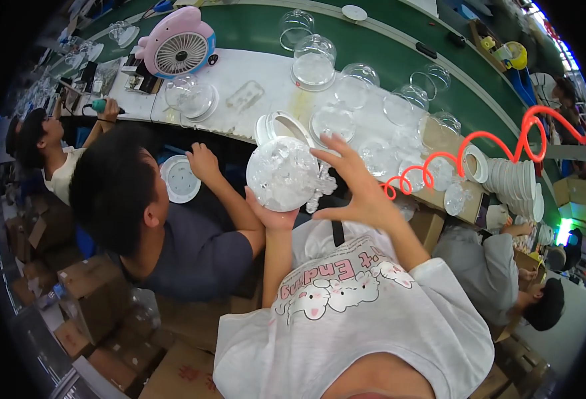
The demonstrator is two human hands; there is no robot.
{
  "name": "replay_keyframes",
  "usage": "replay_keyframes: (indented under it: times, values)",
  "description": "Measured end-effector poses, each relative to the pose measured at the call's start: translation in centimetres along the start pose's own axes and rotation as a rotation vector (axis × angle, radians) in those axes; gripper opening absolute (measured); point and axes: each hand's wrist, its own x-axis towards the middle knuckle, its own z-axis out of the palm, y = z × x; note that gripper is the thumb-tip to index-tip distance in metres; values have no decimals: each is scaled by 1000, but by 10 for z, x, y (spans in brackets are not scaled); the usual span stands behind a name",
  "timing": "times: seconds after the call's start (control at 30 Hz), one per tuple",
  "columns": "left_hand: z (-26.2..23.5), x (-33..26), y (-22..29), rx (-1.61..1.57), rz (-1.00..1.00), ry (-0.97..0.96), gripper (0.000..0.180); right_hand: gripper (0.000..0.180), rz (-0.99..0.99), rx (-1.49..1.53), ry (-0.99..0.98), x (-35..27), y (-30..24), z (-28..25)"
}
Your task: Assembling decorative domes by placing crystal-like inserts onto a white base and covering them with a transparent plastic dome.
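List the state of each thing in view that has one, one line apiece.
Left hand: closed on the plate's edge, supporting it
Right hand: open, fingers spread
White plate: held up, loaded
Clear plastic pieces: loose, heaped on the plate
Pink fan: upright; running or not, cannot tell
Red hose: coiled, stretched out
White rings: stacked

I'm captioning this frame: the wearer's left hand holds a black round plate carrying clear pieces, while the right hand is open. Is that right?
Not quite: the round plate is white, not black, as the head view shows. The left hand holds it, with clear pieces on it, and the right hand is open.
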Motion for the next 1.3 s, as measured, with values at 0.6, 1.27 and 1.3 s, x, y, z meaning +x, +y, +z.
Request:
replay_keyframes:
  times: [0.6, 1.27, 1.3]
  values:
    - [-89, 98, -3, 151, 118, 134, 47, 21, -50, 265, -213, 131, 82, -8]
    - [-166, 182, 20, 1082, 348, 612, 42, 19, -371, -289, -690, 231, 135, 35]
    - [-170, 179, 24, 1010, 341, 530, 44, 19, -419, -255, -709, 231, 130, 40]
